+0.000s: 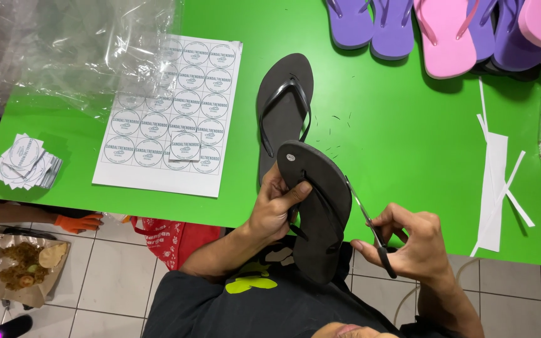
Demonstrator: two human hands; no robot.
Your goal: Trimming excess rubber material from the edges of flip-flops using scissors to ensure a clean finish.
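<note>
My left hand [274, 206] grips a black flip-flop [320, 206] by its left edge and holds it tilted above the table's near edge, strap side towards me. In my right hand [411, 241] is a pair of small scissors [370, 228] whose blades point up and left, with the tips touching the flip-flop's right edge. A second black flip-flop [283, 103] lies flat on the green table [396, 138] just beyond the held one.
A white sheet of round printed stickers [173, 116] lies left of the flat flip-flop, partly under clear plastic bags [70, 44]. A pile of cut stickers [27, 163] sits at the far left. Purple and pink flip-flops [452, 31] lie at the back right, white paper strips [494, 181] to the right.
</note>
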